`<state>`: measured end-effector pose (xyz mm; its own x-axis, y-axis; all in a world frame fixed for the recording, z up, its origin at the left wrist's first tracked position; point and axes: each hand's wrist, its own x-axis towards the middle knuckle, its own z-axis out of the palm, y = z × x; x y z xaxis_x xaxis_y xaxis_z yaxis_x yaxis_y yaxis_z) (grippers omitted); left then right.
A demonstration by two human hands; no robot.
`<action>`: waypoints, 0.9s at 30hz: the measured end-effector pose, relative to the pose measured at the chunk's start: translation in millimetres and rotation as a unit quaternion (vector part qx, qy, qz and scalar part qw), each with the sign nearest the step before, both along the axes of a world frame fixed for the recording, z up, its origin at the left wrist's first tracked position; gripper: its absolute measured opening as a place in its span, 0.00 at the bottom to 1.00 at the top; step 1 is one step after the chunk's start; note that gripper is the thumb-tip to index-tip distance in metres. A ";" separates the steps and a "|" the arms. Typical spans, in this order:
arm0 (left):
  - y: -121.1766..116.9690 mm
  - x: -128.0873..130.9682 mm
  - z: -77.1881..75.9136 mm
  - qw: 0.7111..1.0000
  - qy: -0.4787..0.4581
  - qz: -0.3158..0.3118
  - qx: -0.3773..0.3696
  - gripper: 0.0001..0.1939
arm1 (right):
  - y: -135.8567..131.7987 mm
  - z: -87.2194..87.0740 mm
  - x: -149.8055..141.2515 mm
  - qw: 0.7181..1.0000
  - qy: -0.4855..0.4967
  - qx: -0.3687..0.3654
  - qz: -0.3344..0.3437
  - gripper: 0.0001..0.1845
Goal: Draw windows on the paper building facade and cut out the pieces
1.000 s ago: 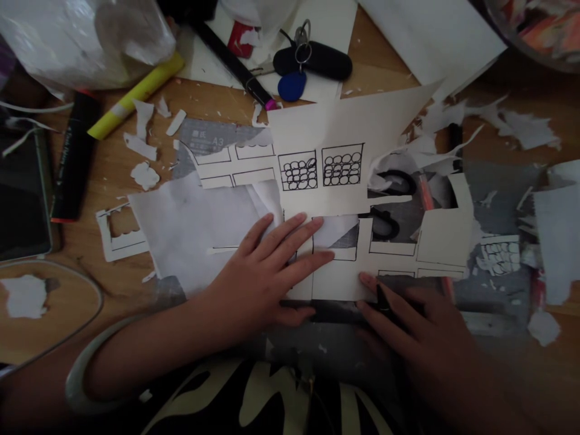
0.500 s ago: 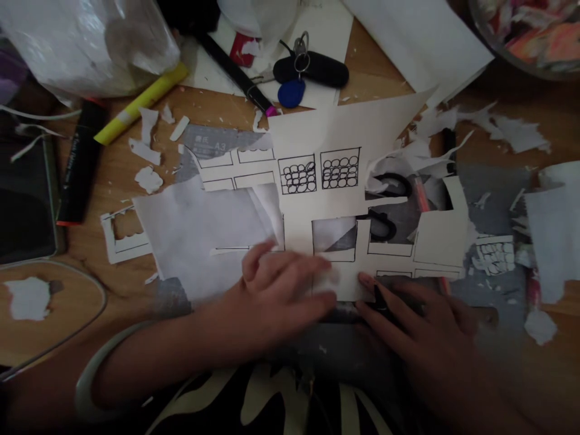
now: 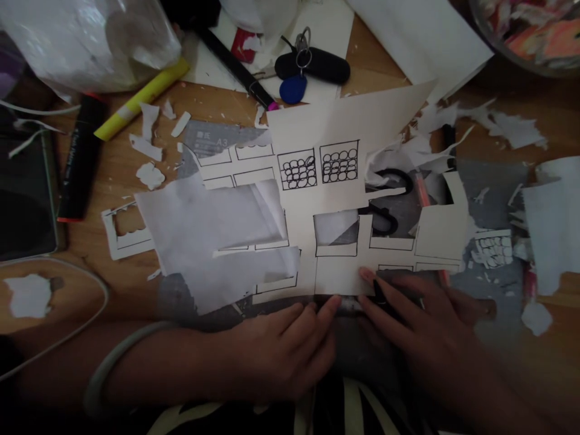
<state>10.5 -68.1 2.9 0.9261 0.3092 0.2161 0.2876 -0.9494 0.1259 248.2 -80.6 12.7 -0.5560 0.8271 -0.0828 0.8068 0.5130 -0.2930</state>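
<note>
A white sheet of cut-out paper (image 3: 299, 223) with black-inked outlines, circle-filled boxes and window-like openings spreads over the middle. My left hand (image 3: 294, 347) is closed at its lower edge, fingers curled together and the index fingertip at the rim; the thumb is hidden. To the right, my right hand (image 3: 426, 323) has a fingertip on the paper's lower part and another at its edge. Between its fingers sits a black pointed tool (image 3: 380, 296), mostly hidden, its kind unclear. Black scissor handles (image 3: 385, 220) show through the openings.
Under the paper lies a grey cutting mat (image 3: 489, 181). Paper scraps (image 3: 149, 175) are scattered around. A yellow marker (image 3: 140, 99), a black marker (image 3: 81, 160), keys with a blue tag (image 3: 293, 89), a dark-screened device (image 3: 27, 196) and a bowl (image 3: 480, 36) of colourful pieces surround it.
My left hand has come down from over the paper to its lower edge, and its fingers have curled in. The right hand has hardly moved.
</note>
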 end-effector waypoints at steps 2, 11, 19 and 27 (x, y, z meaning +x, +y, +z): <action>-3.3 0.7 -0.6 1.000 0.013 -0.002 0.001 0.13 | 6.8 5.8 -1.6 1.000 0.028 -0.008 0.000 0.13; -8.1 1.9 0.3 0.999 0.034 0.002 0.003 0.13 | 30.3 9.1 -36.6 0.900 0.316 -0.215 -0.208 0.04; -4.0 1.0 1.5 0.999 0.038 -0.017 0.021 0.13 | 34.9 -4.6 -40.4 0.908 0.252 -0.254 -0.216 0.18; -4.3 2.9 1.0 0.999 0.040 -0.013 -0.014 0.12 | 36.2 -5.6 -42.5 0.932 0.218 -0.239 -0.161 0.16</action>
